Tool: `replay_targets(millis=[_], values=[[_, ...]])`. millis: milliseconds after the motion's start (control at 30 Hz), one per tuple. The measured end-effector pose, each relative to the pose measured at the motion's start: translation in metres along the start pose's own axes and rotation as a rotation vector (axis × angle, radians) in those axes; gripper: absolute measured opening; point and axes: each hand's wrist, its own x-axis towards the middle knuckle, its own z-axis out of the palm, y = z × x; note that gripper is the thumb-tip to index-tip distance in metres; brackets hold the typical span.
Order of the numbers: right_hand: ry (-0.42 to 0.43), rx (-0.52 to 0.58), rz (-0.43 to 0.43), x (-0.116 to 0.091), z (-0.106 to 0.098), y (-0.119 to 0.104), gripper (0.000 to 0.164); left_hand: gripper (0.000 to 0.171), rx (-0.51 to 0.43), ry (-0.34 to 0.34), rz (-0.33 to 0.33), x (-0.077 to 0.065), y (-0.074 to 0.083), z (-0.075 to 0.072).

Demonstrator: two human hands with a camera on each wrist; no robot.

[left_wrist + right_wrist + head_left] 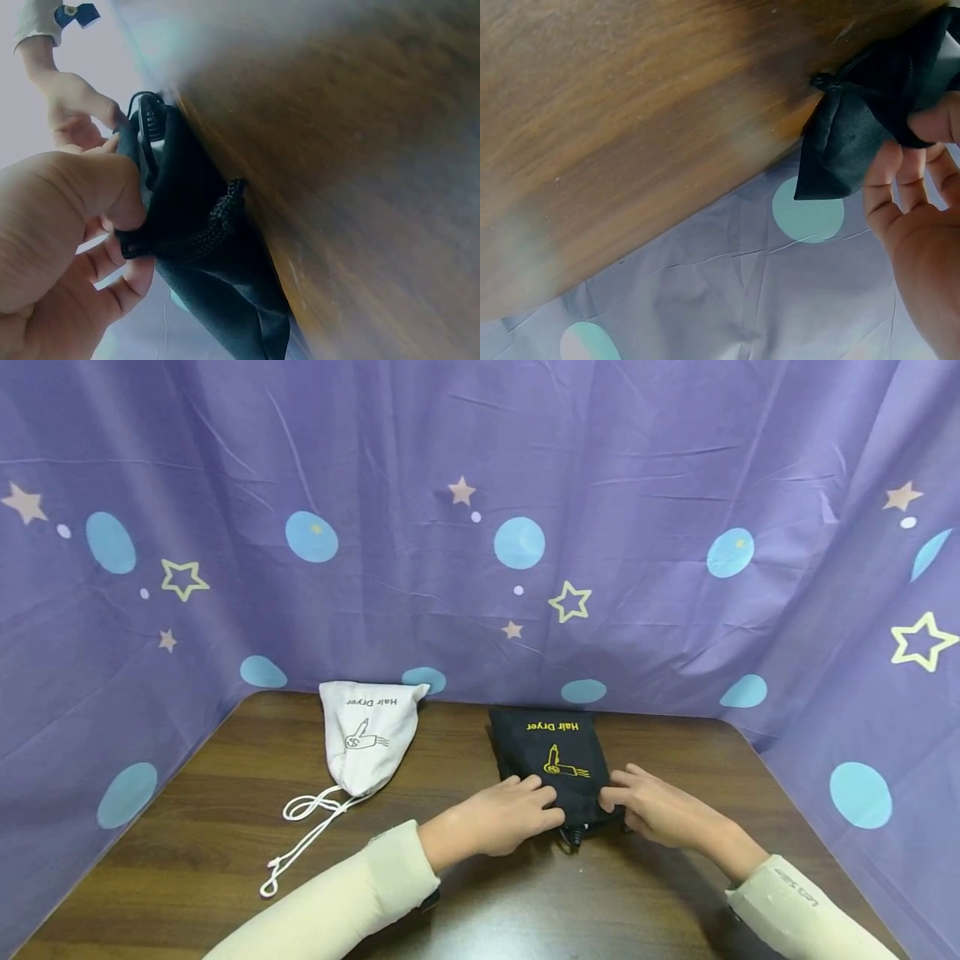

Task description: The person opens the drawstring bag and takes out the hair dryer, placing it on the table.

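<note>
A black cloth drawstring bag (525, 752) printed "Hair Dryer" in yellow lies on the table, its mouth towards me. My left hand (510, 817) pinches the left side of the mouth's edge between thumb and fingers, as the left wrist view shows. On the other side, my right hand (663, 806) pinches the same edge, thumb on top and fingers below. Between the hands, a dark ribbed cord end (154, 124) shows at the opening. A black drawstring (225, 214) trails beside the left hand. Whatever else is inside the bag is hidden by cloth.
To the left lies a white drawstring bag (371, 727) with a hair dryer print, its white cords (315, 831) spread towards the front. Both bags are near the back edge of the brown wooden table (225, 827). A purple curtain (420, 568) surrounds the table's back and sides.
</note>
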Motion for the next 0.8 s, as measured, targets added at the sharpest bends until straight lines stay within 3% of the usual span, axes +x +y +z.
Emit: replay_targets(millis=[233, 333, 500, 700, 800], values=[[-0.046, 0.032, 0.054, -0.004, -0.005, -0.008, 0.038, 0.026, -0.103, -0.025, 0.038, 0.000, -0.007, 0.000], [-0.052, 0.030, 0.064, -0.006, -0.006, -0.015, 0.032, 0.026, -0.209, -0.027, 0.047, -0.002, -0.015, -0.001], [-0.009, 0.025, 0.047, -0.006, -0.006, -0.025, 0.028, 0.033, -0.345, -0.035, -0.001, 0.000, -0.027, 0.000], [0.034, 0.026, -0.035, -0.003, -0.004, -0.037, 0.018, 0.038, -0.209, -0.009, -0.111, 0.005, -0.042, 0.008], [0.031, 0.021, -0.050, -0.001, -0.003, -0.043, 0.012, 0.040, -0.191, -0.008, -0.147, 0.005, -0.049, 0.010]])
